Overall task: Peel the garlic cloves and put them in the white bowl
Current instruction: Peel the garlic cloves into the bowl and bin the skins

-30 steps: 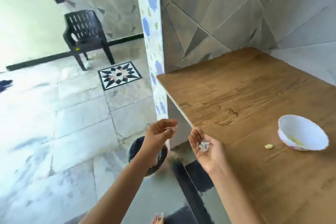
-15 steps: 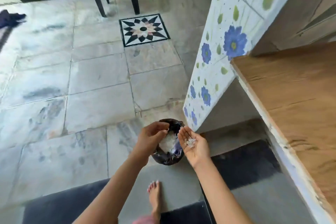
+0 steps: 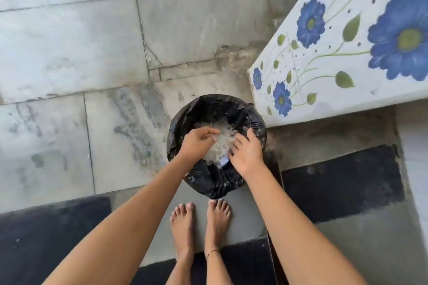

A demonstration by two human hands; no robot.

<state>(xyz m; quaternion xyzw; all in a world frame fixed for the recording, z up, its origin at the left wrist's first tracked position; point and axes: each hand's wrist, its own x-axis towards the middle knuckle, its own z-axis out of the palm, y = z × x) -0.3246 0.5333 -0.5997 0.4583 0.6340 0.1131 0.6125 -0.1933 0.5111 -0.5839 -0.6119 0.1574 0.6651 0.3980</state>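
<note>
Our left hand (image 3: pixel 199 144) and right hand (image 3: pixel 248 154) hover over the bin (image 3: pixel 209 184). Right fingers (image 3: pixel 239 140) spread loose. Left fingers (image 3: pixel 212 132) bunch together, and we cannot tell if they hold anything.

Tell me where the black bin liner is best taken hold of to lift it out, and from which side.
Probably the loose, crumpled flap of the black bin liner hanging over the near rim, by the feet: it bunches enough to pinch. Come from the near or left side; the flowered wall crowds the right.
</note>
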